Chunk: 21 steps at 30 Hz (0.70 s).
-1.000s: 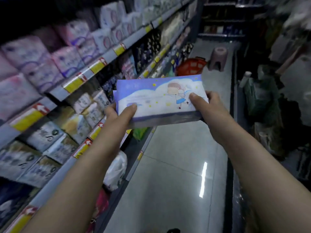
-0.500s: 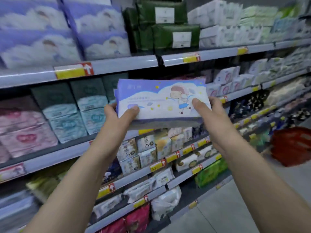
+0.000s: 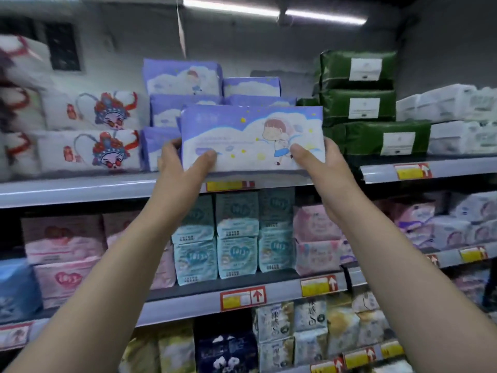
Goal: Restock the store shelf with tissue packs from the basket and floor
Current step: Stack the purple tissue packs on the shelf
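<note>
The top shelf (image 3: 80,188) carries, left to right, white packs (image 3: 91,153) w/ a cartoon face, a stack of purple packs (image 3: 183,76) and green packs (image 3: 357,103). The tissue pack (image 3: 250,135) in hand has the same purple design. It is upright at the front edge of the shelf, directly before the purple stack, between the white and the green rows. Whether its bottom rests on the shelf board or hangs just above it, I cannot tell.

The left hand (image 3: 176,170) grips the pack's lower left corner, thumb (image 3: 208,157) laid over the front face and the other fingers gone behind. The right hand (image 3: 326,168) grips the lower right corner in the same way.

My judgement for this step: keep the pack level and push it straight back w/ both hands until it sits flush against the stack, printed side to the front, not leaning on the green packs. Let go only when the bottom is fully on the board, bc a soft pack can tip forward. The thumbs should slide off last, w/o dragging the wrapper.

Hard to see:
- The depth left behind the pack is covered, so the free room is unknown.
- The lower purple packs are mostly hidden.
- The fingers behind the pack are not visible.
- The yellow price label (image 3: 228,185) is partly covered by the hands, and its print is too blurred to read.
</note>
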Motion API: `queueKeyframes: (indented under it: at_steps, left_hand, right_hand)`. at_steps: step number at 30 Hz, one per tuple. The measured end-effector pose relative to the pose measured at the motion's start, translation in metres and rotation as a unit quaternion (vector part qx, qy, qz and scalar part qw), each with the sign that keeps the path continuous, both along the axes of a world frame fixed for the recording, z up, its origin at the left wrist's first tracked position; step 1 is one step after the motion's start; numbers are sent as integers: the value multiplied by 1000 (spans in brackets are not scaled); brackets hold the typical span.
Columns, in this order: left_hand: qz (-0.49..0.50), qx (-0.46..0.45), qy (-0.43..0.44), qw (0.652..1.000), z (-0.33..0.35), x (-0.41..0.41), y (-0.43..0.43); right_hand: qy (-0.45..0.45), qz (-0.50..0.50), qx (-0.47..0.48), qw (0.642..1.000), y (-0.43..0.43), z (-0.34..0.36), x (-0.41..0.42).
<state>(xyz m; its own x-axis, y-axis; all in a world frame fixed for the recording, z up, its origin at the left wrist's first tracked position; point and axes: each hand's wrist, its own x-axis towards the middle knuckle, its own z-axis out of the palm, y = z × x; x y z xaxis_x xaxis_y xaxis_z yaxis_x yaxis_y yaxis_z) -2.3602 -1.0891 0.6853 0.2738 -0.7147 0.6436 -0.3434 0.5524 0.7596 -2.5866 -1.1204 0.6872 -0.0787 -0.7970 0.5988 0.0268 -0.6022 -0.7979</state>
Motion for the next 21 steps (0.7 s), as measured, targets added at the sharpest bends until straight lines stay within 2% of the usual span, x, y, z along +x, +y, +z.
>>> queueKeyframes:
  at_steps: [3, 6, 12, 17, 21]
  left_hand:
    - [42, -36, -34, 998, 20, 21, -13]
    - [63, -90, -67, 992, 43, 41, -31]
    - [117, -154, -120, 974, 79, 88, -79]
    - [142, -129, -79, 978, 88, 113, -108]
    - [157, -43, -129, 978, 77, 134, -136]
  right_hand:
    - [34, -17, -51, 998, -23, 19, 25]
    - [104, -72, -78, 989, -49, 40, 48]
    - [60, -52, -127, 989, -97, 78, 101]
    - [78, -65, -112, 988, -144, 93, 143]
    - [117, -72, -63, 988, -174, 90, 159]
